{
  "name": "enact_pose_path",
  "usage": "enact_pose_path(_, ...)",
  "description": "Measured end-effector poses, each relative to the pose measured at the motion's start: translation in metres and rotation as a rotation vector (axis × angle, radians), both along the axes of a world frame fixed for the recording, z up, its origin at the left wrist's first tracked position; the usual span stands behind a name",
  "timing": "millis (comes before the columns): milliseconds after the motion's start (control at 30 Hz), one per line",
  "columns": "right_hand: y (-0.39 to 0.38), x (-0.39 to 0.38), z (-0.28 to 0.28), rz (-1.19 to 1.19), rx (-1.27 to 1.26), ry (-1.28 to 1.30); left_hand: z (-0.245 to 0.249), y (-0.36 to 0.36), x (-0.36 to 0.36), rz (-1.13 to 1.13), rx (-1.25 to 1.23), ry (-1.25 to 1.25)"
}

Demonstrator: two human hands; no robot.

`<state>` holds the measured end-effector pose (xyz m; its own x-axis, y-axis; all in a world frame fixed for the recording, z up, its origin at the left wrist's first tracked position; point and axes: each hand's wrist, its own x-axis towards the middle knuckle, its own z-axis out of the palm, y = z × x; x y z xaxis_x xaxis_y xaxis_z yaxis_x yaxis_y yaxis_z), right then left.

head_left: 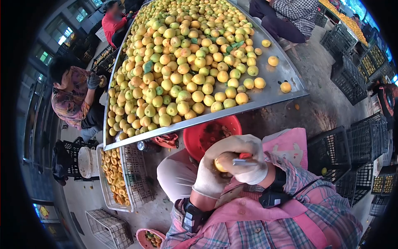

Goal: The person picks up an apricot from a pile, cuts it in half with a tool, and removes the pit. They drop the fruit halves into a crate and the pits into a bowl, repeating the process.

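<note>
My left hand, in a whitish work glove, is closed around a yellow apricot in front of my lap. Pressed close against it, my gloved right hand grips a small knife-like tool with a grey metal part and a red part. Its working end and much of the fruit are hidden by the gloves. Just beyond my hands, a red basin holds dark, wet scraps. Above that, the metal table carries a large heap of yellow-green apricots.
At the left stands a white crate of halved apricots. An off-white crate and a pink basket sit lower on the floor. Black crates are stacked at the right. Other people sit around the table.
</note>
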<state>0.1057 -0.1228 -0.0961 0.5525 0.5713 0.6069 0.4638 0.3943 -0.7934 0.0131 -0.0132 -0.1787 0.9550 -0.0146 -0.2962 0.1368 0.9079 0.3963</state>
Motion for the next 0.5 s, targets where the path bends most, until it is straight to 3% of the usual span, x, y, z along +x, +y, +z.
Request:
enact_pose_path(67, -0.006, -0.002, -0.019, -0.145, 0.036, 0.358, 0.026, -0.003, 0.005, -0.044, 0.581, 0.018)
enact_pose_path(100, -0.008, 0.009, -0.023, 0.077, 0.217, 0.622, 0.042, -0.005, 0.008, -0.06, 0.92, -0.072)
enact_pose_path(133, -0.001, 0.01, -0.01, 0.152, 0.494, 0.864, 0.048, -0.002, 0.011, -0.056, 0.92, -0.074)
enact_pose_path(200, -0.007, 0.023, 0.006, 0.114, 0.517, 0.899, 0.055, 0.003, 0.014, -0.149, 0.767, -0.057)
enact_pose_path(233, -0.007, 0.03, 0.002, 0.132, 0.534, 0.922, 0.058, 0.002, 0.013, -0.138, 0.982, -0.096)
enact_pose_path(267, -0.008, 0.031, 0.002, 0.131, 0.538, 0.916, 0.055, 0.002, 0.013, -0.139, 0.985, -0.103)
enact_pose_path(333, -0.01, 0.032, 0.002, 0.193, 0.556, 0.767, 0.045, 0.003, 0.012, -0.087, 0.76, -0.076)
enact_pose_path(500, -0.007, 0.017, 0.016, 0.244, 0.574, 0.697, 0.034, 0.003, 0.005, -0.062, 0.641, -0.245)
